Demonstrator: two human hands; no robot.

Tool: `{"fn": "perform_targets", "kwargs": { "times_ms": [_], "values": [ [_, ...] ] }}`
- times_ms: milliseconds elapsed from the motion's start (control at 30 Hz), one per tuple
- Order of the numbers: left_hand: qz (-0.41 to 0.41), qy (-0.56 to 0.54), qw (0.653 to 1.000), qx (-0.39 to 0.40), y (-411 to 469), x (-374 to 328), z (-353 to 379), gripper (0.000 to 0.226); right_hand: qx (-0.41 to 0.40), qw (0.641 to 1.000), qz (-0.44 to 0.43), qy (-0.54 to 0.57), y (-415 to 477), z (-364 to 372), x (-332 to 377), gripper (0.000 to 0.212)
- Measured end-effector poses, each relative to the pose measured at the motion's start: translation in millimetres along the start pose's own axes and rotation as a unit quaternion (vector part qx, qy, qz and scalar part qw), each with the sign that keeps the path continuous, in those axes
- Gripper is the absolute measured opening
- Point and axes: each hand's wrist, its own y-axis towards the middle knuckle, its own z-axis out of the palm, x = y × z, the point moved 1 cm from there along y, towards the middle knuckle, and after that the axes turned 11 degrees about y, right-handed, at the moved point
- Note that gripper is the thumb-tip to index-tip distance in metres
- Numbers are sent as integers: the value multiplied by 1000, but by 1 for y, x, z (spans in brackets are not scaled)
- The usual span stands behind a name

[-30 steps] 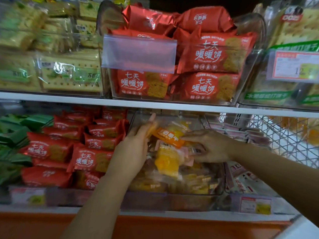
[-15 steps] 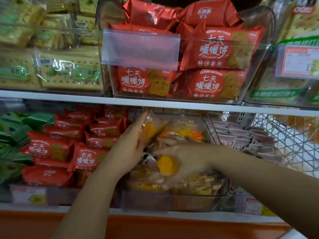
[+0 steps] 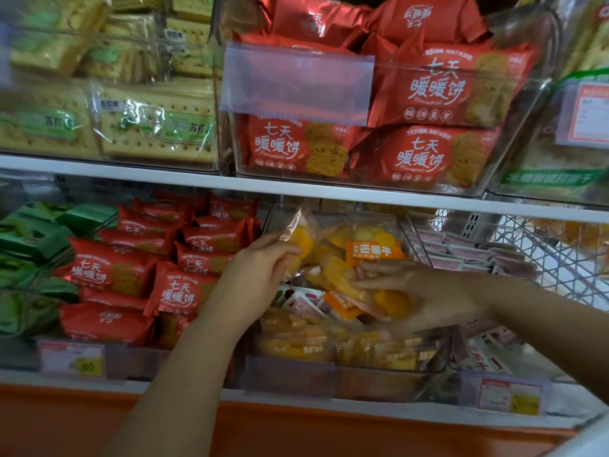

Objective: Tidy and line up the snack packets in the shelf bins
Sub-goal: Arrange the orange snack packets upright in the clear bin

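Observation:
A clear shelf bin (image 3: 379, 371) on the lower shelf holds several clear packets of yellow-orange dried fruit with orange labels. My left hand (image 3: 260, 275) is at the bin's left side and pinches one upright packet (image 3: 301, 234) by its lower edge. My right hand (image 3: 425, 298) reaches in from the right, fingers curled round a bunch of fruit packets (image 3: 349, 285) in the middle of the bin. More packets (image 3: 296, 341) lie flat at the bin's front.
Left of the bin stand rows of red biscuit packets (image 3: 178, 291) and green packets (image 3: 29, 255). Pink packets (image 3: 478, 255) fill the bin on the right, beside a wire basket (image 3: 553, 258). The upper shelf (image 3: 296, 188) carries bins of red and cracker packets overhead.
My left hand has closed on a packet and raised it upright at the bin's left. My right hand has shifted right and lower with its bunch of packets.

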Motion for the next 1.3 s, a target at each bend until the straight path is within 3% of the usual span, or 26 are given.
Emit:
{"fn": "perform_targets", "kwargs": {
  "times_ms": [67,167,333,533,633,700,800,900,967,1067,1300],
  "values": [
    [-8,-17,1000,24,1,2,-2,30,-57,996,-14,61,3,-9,16,83],
    [-12,-37,998,51,2,4,-4,36,-159,978,-104,85,24,-11,50,59],
    [-21,-31,998,54,-4,5,-7,41,-167,977,-69,-111,57,0,71,44],
    [-19,-20,999,47,-8,4,-7,42,-149,976,-80,-135,53,0,74,34],
    [-4,-14,999,47,-10,4,-6,41,-127,981,-66,-129,52,7,74,46],
    [-4,-6,999,46,-11,4,-5,40,-160,976,-66,-132,49,13,73,57],
    [-5,-5,999,38,-11,4,-4,39,-189,975,-67,-93,45,18,71,60],
    [-8,-17,1000,22,-10,4,-7,39,-194,979,-57,-8,43,16,67,37],
    [-17,-31,999,11,-8,5,-9,40,-222,972,-71,40,38,16,63,35],
    [-32,-40,999,3,-6,5,-10,39,-276,956,-82,61,28,22,63,41],
    [-46,-65,995,-56,-2,2,-15,38,-383,892,-153,183,14,41,59,23]
  ]
}}
